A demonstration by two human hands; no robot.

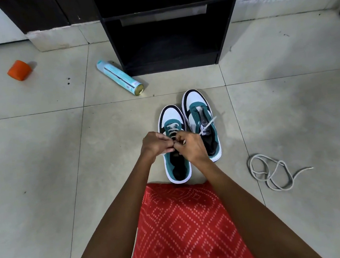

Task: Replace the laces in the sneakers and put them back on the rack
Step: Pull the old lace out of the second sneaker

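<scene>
Two teal, white and black sneakers stand side by side on the tiled floor, toes pointing away from me. The left sneaker (pixel 169 116) has a white lace (pixel 173 129) threaded through its front eyelets. My left hand (pixel 156 144) and my right hand (pixel 190 147) meet over its tongue, fingers curled and pinching the lace. One lace end (pixel 208 124) sticks out to the right across the right sneaker (pixel 197 109), which has no lace in its eyelets. A second loose white lace (pixel 272 172) lies coiled on the floor to the right.
A black shoe rack (pixel 168 40) with open shelves stands just beyond the sneakers. A light-blue spray can (pixel 118 76) lies on its side left of the rack. An orange cap-like object (pixel 20 70) sits far left. My red patterned garment (pixel 183 228) fills the lower middle.
</scene>
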